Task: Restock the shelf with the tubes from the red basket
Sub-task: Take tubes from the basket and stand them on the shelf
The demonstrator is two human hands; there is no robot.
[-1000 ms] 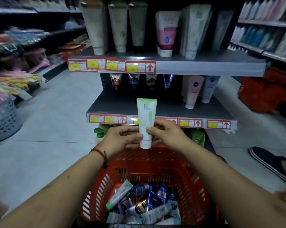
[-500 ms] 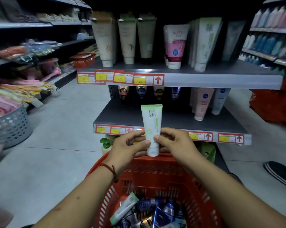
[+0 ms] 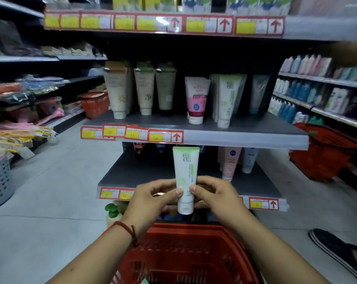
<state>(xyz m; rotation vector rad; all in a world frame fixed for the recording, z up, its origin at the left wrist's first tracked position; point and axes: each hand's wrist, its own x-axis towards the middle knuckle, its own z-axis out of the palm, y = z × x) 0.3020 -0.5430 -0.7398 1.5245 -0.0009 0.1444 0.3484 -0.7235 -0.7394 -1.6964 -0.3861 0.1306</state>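
- Tube (image 3: pixel 186 173): white body, pale green band across the flat crimped end, green stripe down its right side, small dark square logo near the top, faint green mark lower down.
- White cap points down and the crimped end points up; the tube stands about upright, label facing the camera.
- Left hand (image 3: pixel 151 199) pinches the tube's lower part from the left, thumb tip on the front.
- Right hand (image 3: pixel 216 195) pinches the same part from the right, thumb tip on the front, just beside the left thumb.
- Red cord bracelet (image 3: pixel 126 229) sits on the left wrist.
- The tube is held in the air above the far rim of the red basket (image 3: pixel 185 253), in front of the lower shelf (image 3: pixel 132 175).
- The basket's contents are mostly out of frame.
- Middle shelf (image 3: pixel 245 138): a row of matching white-and-green tubes (image 3: pixel 227 99) stands cap-down, right of a pink-and-white tube (image 3: pixel 196 99).
- Three beige and green tubes stand further left on that shelf.
- A second red basket (image 3: pixel 321 156) sits on the right.
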